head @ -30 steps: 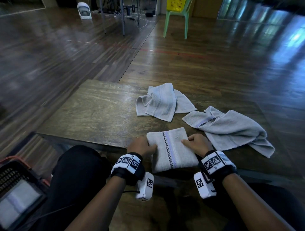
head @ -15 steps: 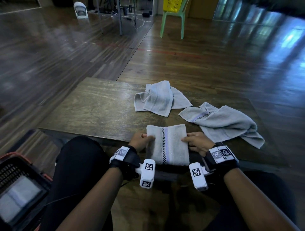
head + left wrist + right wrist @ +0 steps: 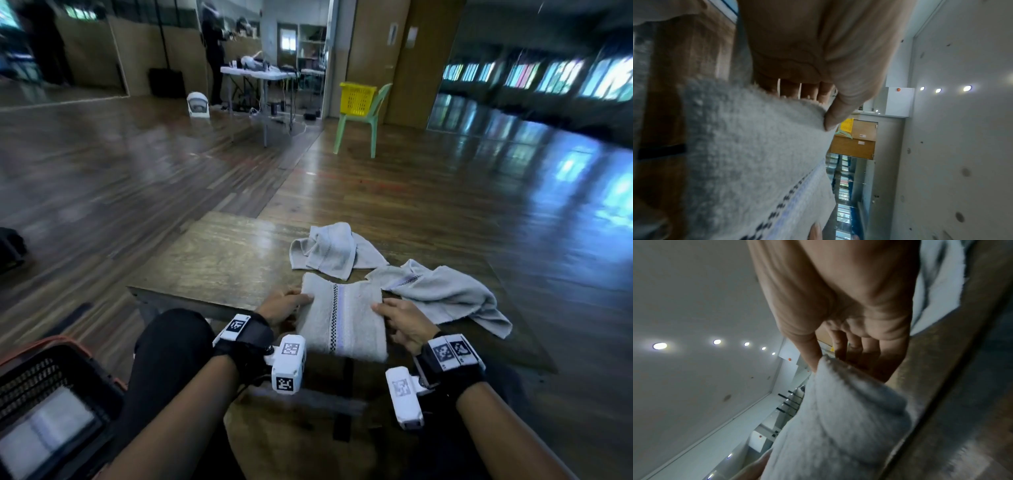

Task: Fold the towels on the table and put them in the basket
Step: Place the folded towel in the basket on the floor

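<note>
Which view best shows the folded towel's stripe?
Head view: the folded towel shows whole, stripe running end to end between both hands. Left wrist catches only a blurred stretch of the stripe; right wrist shows plain edge, no stripe.

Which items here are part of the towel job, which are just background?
Job:
- folded towel, gripped by left hand and right hand
- two crumpled towels on the table
- basket, one folded towel inside

Background:
- green chair
- yellow crate
- white fan
</note>
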### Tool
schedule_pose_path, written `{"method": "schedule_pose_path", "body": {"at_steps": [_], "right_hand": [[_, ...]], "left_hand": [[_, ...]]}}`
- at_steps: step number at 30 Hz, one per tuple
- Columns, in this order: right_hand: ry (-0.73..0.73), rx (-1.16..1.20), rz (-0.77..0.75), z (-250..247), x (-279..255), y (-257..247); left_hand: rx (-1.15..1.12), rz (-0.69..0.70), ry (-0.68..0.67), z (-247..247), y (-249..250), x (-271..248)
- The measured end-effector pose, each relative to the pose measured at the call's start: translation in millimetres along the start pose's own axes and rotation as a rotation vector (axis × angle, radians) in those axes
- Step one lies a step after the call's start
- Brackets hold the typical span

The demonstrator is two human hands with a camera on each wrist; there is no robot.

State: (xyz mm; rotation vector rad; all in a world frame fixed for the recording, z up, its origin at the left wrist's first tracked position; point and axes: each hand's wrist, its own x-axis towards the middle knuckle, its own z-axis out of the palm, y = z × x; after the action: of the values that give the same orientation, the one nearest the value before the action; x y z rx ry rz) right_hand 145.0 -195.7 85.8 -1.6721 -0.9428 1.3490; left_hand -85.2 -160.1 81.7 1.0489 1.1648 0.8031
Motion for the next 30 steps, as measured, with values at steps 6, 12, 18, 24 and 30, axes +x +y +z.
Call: {"method": "schedule_pose_path", "body": {"at_steps": [6, 12, 18, 24, 30], "right_hand": [[-0.068, 0.010, -0.266, 13.7, -32.9, -73.7], [-0.226, -0.026, -0.407, 51.4, -55.2, -137.3], [-0.449, -0.064, -0.447, 121.9, -64.5, -172.0], [-0.658, -0.122, -0.487, 213.0, -75.2, -182.7], [-0.839, -0.193, -0.444, 300.1, -91.4, -168.3]], "left_hand": [[-0.087, 0.198, 0.092, -19.2, 61.3, -31.3], [-0.166, 0.357, 0.245, -53.9, 106.8, -80.4], [-0.173, 0.430, 0.453, -109.1, 122.7, -142.0], [-0.224, 0.472, 0.693, -163.2, 108.3, -202.6], [-0.209, 0.454, 0.892, -205.7, 73.4, -257.9]]}}
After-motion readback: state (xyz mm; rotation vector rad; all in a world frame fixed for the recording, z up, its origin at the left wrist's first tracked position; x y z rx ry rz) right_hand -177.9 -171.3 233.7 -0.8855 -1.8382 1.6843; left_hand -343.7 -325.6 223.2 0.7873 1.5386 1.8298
